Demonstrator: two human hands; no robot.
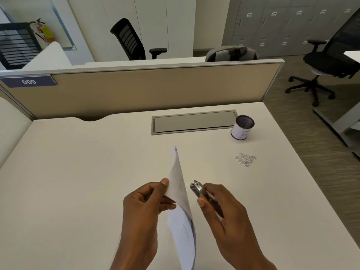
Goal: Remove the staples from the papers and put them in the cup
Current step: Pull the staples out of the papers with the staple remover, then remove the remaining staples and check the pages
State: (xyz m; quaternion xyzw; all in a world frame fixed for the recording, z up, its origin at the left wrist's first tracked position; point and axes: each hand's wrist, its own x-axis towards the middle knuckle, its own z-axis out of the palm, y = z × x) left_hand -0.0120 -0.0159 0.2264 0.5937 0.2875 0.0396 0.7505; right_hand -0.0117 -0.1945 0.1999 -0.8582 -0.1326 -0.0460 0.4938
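My left hand point(144, 203) pinched the papers point(180, 191) on edge at lower center. Right hand point(222, 209) gripped the remover point(197, 189). Staples point(245, 158) lay below the cup point(242, 128), right of center on the surface point(78, 172).

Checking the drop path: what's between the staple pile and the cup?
Only bare desk lies between the staple pile and the cup, as seen in the head view.

bare desk point(81, 172) left; staples point(245, 158) before cup point(242, 128)
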